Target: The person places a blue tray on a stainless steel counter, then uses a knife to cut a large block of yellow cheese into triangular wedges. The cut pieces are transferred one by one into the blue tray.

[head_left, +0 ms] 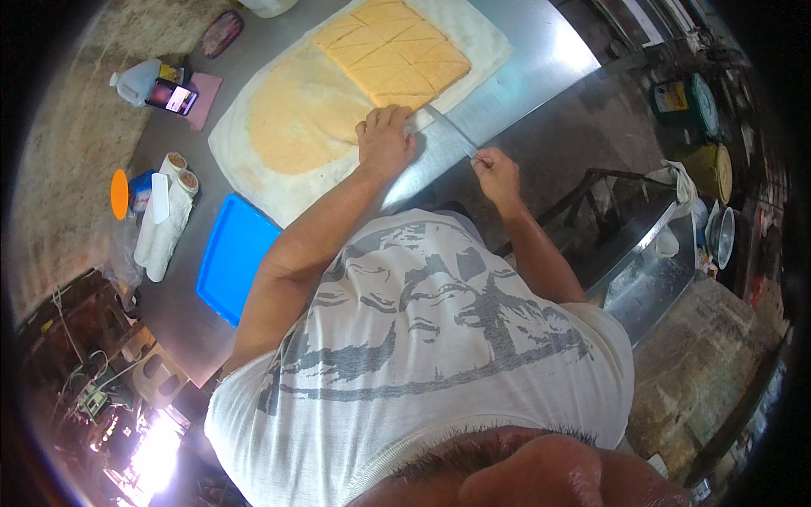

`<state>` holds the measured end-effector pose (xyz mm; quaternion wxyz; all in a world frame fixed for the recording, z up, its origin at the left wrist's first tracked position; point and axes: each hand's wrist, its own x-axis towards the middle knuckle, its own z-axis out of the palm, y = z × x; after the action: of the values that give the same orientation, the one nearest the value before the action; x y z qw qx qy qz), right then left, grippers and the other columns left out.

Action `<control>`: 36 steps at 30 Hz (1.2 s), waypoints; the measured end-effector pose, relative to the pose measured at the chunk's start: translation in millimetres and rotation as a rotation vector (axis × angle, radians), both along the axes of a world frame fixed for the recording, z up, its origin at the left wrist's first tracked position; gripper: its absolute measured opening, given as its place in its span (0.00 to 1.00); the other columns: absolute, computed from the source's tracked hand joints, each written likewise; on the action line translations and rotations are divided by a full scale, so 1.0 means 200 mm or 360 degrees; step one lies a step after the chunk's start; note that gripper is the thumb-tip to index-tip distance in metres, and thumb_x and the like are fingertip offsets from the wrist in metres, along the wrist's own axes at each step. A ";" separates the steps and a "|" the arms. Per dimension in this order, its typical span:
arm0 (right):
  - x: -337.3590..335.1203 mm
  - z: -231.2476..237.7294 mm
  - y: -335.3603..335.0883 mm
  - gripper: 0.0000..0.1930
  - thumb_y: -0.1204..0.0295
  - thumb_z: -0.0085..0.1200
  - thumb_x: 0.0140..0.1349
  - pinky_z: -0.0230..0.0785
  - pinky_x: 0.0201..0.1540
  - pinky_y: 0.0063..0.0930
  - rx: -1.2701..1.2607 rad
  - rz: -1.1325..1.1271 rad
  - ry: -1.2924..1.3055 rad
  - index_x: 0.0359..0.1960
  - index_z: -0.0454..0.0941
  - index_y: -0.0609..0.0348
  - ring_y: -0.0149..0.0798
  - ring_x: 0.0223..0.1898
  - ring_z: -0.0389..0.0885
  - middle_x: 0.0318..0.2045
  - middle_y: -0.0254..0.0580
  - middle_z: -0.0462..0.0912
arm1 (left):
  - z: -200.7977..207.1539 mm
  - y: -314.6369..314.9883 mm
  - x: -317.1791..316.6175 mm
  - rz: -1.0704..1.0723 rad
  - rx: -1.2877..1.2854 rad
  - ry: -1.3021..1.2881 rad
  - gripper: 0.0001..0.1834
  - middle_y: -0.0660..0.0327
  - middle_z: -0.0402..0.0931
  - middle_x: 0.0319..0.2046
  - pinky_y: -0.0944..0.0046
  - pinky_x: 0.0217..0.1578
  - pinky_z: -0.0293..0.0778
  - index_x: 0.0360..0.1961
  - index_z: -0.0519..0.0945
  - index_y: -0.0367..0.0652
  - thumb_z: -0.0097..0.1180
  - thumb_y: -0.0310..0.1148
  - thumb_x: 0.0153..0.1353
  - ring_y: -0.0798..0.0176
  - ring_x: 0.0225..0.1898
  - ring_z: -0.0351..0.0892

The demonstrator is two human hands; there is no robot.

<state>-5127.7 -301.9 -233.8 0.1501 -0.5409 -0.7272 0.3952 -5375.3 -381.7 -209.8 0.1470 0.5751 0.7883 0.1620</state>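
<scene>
A yellow slab of dough or cake (393, 46), scored into triangles, lies on a pale floured cloth (232, 127). My left hand (386, 142) rests at the slab's near corner, its fingers slightly bent over the edge and holding nothing. In my right hand (496, 175) is the handle of a knife (456, 133). The blade points up and left, and its tip meets the slab's near edge close to my left fingers. A yellowish round patch (300, 118) covers the cloth to the left of the slab.
On the metal table (182, 317) lie a blue tray (232, 258), two white-wrapped rolls (165, 224) and an orange disc (119, 194). A phone (173, 97) leans by a plastic jug (135, 83). To my right stand a metal trough (646, 279) and a dark green bucket (684, 106).
</scene>
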 end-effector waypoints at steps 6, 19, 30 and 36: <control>0.00 0.12 -0.08 0.09 0.69 0.64 0.62 0.77 0.42 0.36 0.0147 0.0171 -0.0039 0.41 0.84 0.59 0.45 0.38 0.88 0.36 0.47 0.88 | -0.02 -0.10 -0.06 0.0279 0.0095 -0.0081 0.36 0.51 0.70 0.60 0.44 0.63 0.56 0.69 0.69 0.48 0.63 0.42 0.59 0.48 0.64 0.64; -0.04 0.13 -0.10 0.10 0.70 0.63 0.63 0.77 0.44 0.36 0.0195 0.0225 -0.0135 0.44 0.83 0.60 0.46 0.38 0.87 0.37 0.48 0.87 | -0.11 -0.11 -0.15 0.0484 0.0445 -0.0080 0.23 0.58 0.76 0.52 0.50 0.56 0.66 0.53 0.84 0.51 0.69 0.43 0.55 0.53 0.57 0.73; -0.07 0.09 -0.09 0.11 0.71 0.64 0.64 0.77 0.45 0.33 0.0037 0.0151 -0.0047 0.45 0.83 0.63 0.37 0.37 0.86 0.36 0.44 0.88 | -0.11 -0.12 -0.20 0.0521 0.0597 -0.0389 0.19 0.52 0.81 0.44 0.50 0.47 0.76 0.48 0.85 0.46 0.63 0.45 0.61 0.48 0.46 0.82; -0.07 0.07 -0.05 0.11 0.71 0.65 0.63 0.78 0.42 0.34 0.0160 0.0322 -0.0086 0.44 0.84 0.64 0.37 0.36 0.87 0.36 0.44 0.88 | -0.05 -0.30 -0.23 0.0531 0.0776 -0.0323 0.20 0.51 0.82 0.45 0.53 0.49 0.78 0.47 0.84 0.42 0.68 0.42 0.58 0.46 0.48 0.81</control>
<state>-5140.7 -311.7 -220.1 0.1167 -0.4670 -0.8007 0.3565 -5422.0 -440.8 -219.5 0.0542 0.4369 0.7911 0.4248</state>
